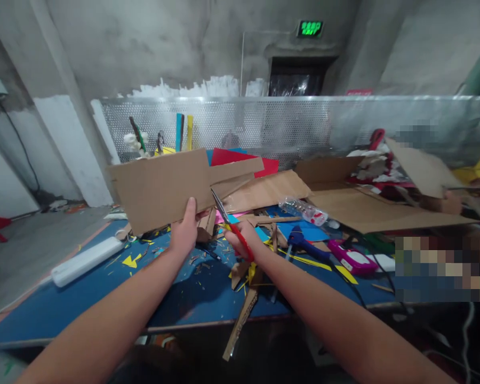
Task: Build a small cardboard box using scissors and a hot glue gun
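Observation:
My left hand (pixel 185 230) grips the lower edge of a flat brown piece of cardboard (pixel 166 186), thumb on the near face. The piece stands tilted up above the table. In my right hand (pixel 246 237) is a pair of scissors (pixel 240 237) with red handles, fingers closed around them. Their metal blades point up and left, with the tip close to the cardboard's right edge. I cannot tell whether the blades touch it. Behind the scissors lie a narrow cardboard strip (pixel 238 169) and a larger brown sheet (pixel 270 191).
Scraps litter the blue table (pixel 176 301). A white power strip (pixel 88 261) lies left. To the right are a plastic bottle (pixel 303 209), a blue glue gun (pixel 308 242), a magenta device (pixel 351 257) and a large opened carton (pixel 368 208). A perforated metal screen (pixel 212 122) stands behind; another person's hand (pixel 452 204) is far right.

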Action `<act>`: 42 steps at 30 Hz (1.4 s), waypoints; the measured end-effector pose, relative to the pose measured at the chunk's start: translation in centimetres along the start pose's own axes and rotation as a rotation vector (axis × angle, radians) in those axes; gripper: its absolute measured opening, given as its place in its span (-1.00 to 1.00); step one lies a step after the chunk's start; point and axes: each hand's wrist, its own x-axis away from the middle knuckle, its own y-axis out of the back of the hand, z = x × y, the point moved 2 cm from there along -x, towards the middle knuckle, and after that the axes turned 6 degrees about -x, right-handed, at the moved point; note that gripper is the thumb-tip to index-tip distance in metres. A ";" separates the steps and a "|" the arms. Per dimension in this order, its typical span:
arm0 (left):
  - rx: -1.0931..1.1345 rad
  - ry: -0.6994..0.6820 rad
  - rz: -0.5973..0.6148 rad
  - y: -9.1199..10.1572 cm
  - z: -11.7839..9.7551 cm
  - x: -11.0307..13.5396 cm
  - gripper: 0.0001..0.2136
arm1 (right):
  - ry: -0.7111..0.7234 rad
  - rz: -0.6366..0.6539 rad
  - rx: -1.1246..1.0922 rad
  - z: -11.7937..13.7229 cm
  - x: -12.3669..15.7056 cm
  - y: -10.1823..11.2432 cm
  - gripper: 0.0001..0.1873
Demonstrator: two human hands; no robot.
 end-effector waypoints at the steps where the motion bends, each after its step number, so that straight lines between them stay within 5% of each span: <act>1: 0.061 0.003 -0.013 -0.3 -0.1 -0.1 -0.58 | -0.012 0.021 -0.019 0.1 0.1 0.0 -0.52; 9: 0.131 0.040 0.062 -0.7 -0.7 -0.1 -0.67 | -0.045 0.039 -0.083 0.5 0.4 -0.1 -0.45; 26: 0.368 0.201 0.091 -1.6 0.1 1.2 -0.73 | -0.030 0.026 -0.106 0.4 0.9 -1.4 -0.75; 37: 0.502 0.254 0.031 -0.9 -1.4 -0.2 -0.81 | 0.020 -0.024 -0.089 -0.5 0.5 -0.1 -0.52; 42: 0.540 0.365 0.036 -0.1 -1.8 -1.3 -0.77 | 0.111 -0.147 -0.280 -1.1 -0.5 1.2 -0.43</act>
